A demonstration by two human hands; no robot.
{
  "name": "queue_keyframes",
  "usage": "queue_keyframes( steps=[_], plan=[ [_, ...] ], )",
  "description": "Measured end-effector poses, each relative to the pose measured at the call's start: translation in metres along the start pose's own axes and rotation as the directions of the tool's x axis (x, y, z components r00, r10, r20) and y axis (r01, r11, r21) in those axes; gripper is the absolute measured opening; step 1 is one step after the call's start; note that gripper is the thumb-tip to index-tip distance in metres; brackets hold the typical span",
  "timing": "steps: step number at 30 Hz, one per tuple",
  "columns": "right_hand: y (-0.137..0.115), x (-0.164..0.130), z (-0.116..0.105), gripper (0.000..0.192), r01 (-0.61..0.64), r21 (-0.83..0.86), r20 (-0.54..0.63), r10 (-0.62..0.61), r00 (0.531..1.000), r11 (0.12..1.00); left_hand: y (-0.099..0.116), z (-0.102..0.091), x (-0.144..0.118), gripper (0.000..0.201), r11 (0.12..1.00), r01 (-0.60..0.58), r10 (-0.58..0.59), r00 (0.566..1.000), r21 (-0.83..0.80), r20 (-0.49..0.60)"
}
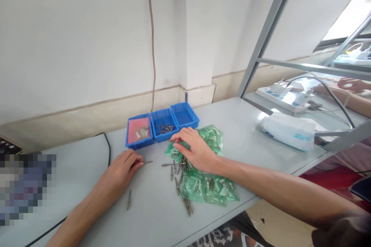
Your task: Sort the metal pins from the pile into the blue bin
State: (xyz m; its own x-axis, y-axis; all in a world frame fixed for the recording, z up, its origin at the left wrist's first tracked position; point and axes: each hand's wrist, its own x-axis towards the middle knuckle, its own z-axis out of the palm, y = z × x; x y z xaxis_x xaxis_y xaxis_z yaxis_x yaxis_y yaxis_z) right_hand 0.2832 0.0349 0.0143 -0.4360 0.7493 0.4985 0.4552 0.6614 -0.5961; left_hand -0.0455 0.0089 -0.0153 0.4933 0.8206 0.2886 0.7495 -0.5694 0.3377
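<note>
On the grey table (pixel 249 123), centre: pile of green packets (pixel 208 185) w/ loose metal pins (pixel 179 173) scattered at its left edge. Right hand (pixel 194 148) rests on the pile, fingers loosely spread and reaching left, touching a packet; can't tell if anything is pinched. Left hand (pixel 123 171) lies palm down further left, fingers narrow, tips pinching one pin (pixel 147 162). Another single pin (pixel 129 200) lies near the left wrist. Just behind the pile, 3 blue trays (pixel 162 125) in a row: left w/ pink bag, middle w/ pins. Black cable (pixel 108 144) left; white pack (pixel 288 131) right.
</note>
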Motion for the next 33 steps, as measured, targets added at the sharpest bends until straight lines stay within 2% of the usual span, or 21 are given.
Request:
queue_keyframes(
  steps=[7, 16, 33],
  plan=[
    [-0.0013, 0.0005, -0.0021, 0.019, -0.009, 0.028, -0.001, 0.009, 1.0, 1.0, -0.0003, 0.0004, -0.0012, 0.027, 1.0, 0.0, 0.0, 1.0, 0.008, -0.031],
    [0.001, 0.0036, -0.003, 0.018, -0.046, 0.164, -0.047, 0.054, 0.997, 0.985, -0.0033, -0.0012, -0.002, 0.024, 1.0, -0.014, 0.015, 0.999, 0.025, -0.043],
    [-0.0003, 0.0035, -0.004, 0.02, -0.048, 0.164, -0.038, 0.055, 0.998, 0.985, -0.0028, -0.0029, -0.0024, 0.024, 0.999, -0.023, 0.025, 0.998, 0.042, -0.062]
  ],
)
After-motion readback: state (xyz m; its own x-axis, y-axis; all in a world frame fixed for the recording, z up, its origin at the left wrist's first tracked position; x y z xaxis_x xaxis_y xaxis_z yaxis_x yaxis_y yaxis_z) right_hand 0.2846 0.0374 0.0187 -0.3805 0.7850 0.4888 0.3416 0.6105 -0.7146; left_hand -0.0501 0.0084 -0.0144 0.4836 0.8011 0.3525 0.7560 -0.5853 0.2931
